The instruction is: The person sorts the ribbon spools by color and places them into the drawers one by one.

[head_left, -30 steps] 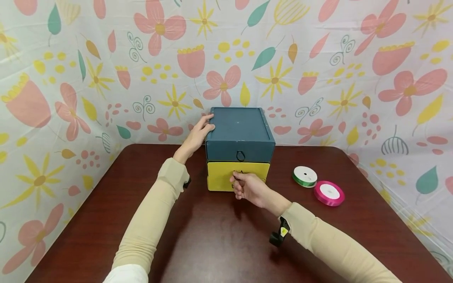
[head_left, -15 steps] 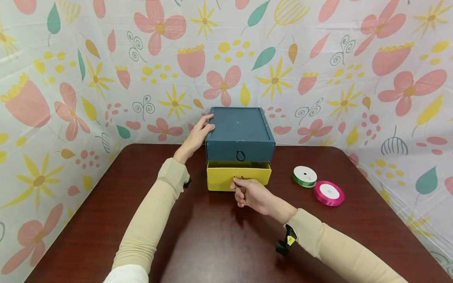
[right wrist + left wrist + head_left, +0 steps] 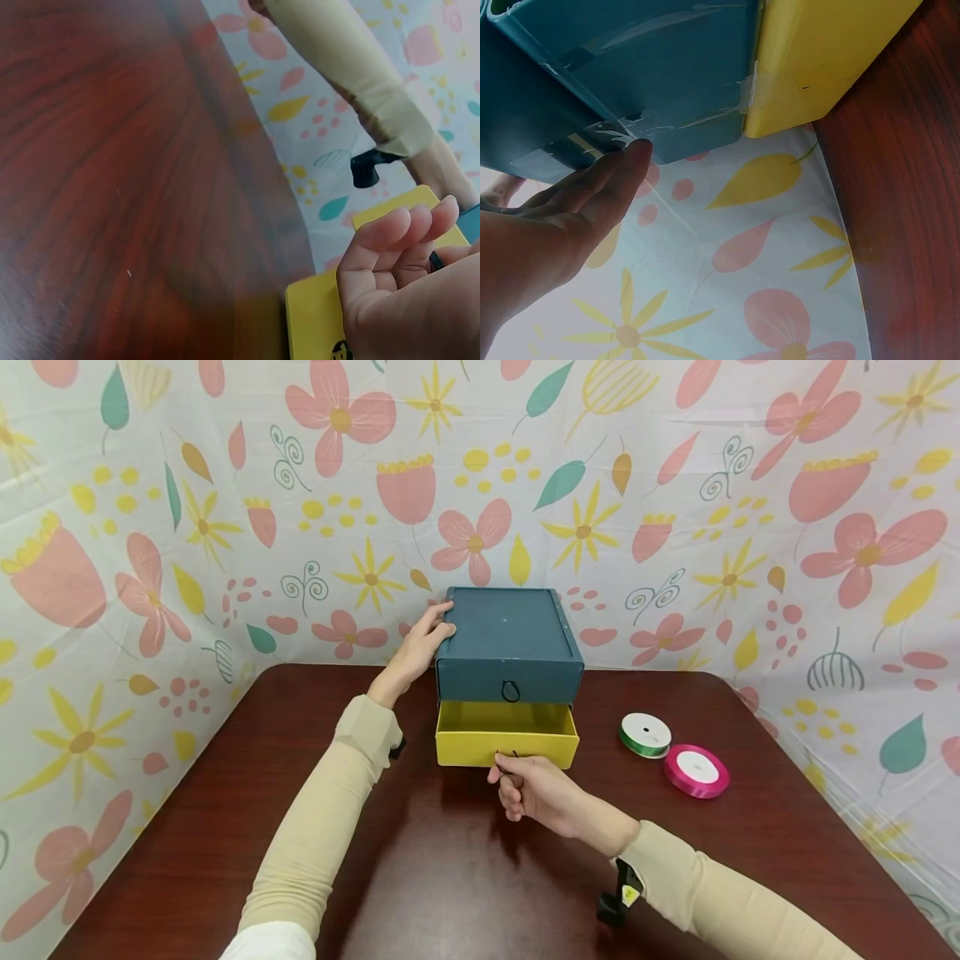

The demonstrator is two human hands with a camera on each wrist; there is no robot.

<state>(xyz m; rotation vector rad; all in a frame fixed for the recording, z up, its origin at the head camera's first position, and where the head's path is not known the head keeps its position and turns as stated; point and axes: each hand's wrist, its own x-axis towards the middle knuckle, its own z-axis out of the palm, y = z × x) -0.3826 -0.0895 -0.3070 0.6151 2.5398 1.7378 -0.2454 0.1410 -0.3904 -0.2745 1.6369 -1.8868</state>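
A two-tier drawer box stands at the back of the table, with a dark blue upper part [image 3: 502,625] above a yellow drawer [image 3: 465,750]. The drawer is pulled partway out, and its yellow inside shows. My right hand [image 3: 546,795] pinches the black loop pull [image 3: 514,754] on the drawer's front. In the right wrist view the curled fingers of my right hand [image 3: 405,277] partly hide the yellow front [image 3: 311,319]. My left hand [image 3: 415,652] rests on the upper part's left side and top edge, fingers extended. The left wrist view shows those fingertips against the blue side [image 3: 667,82].
Right of the box lie a green ribbon spool [image 3: 647,732] and a pink ribbon spool [image 3: 697,770], side by side. Another black loop [image 3: 511,691] is on the blue front. A floral cloth [image 3: 480,477] hangs behind the dark wooden table [image 3: 450,877].
The yellow drawer has slid out from nearly closed toward me, drawn by my right hand on its loop. My left hand has stayed on the blue part.
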